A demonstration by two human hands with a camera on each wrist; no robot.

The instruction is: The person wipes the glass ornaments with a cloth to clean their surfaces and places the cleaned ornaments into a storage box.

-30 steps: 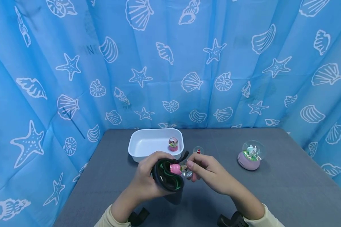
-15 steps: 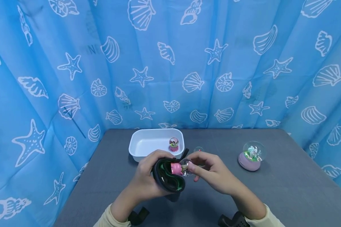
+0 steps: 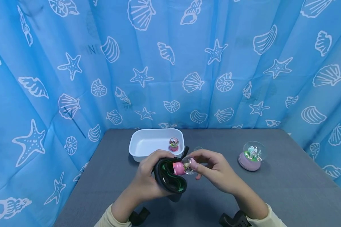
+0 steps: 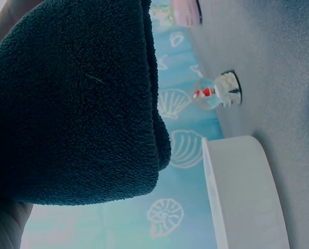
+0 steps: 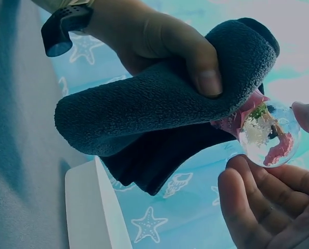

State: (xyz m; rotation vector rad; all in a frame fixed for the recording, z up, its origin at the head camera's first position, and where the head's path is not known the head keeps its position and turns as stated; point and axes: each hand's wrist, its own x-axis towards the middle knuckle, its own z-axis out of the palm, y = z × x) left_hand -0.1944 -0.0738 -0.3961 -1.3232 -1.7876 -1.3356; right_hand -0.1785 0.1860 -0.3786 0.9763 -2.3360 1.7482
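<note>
My left hand (image 3: 149, 178) grips a dark folded cloth (image 5: 154, 106), its thumb pressing the fuzzy fabric in the right wrist view. A small snow globe (image 3: 179, 168) with a pink base sticks out of the cloth's fold toward the right, lying on its side. Its base is partly hidden by the cloth; pink, white and green figures show inside the clear dome. My right hand (image 3: 216, 171) holds that dome between thumb and fingers. In the left wrist view the cloth (image 4: 76, 109) covers most of my left hand.
Behind my hands stands a white tub (image 3: 147, 138) holding another small pink-based snow globe (image 3: 174, 145). A larger lilac-based globe (image 3: 250, 159) is at the right. A white-based globe with a red figure (image 4: 216, 92) stands beside the tub. A blue shell-print curtain (image 3: 170, 78) hangs behind the table.
My right hand has shifted its hold on the globe's dome and moved slightly right. The globe and cloth have edged right too. The small globe behind is more hidden by my right hand.
</note>
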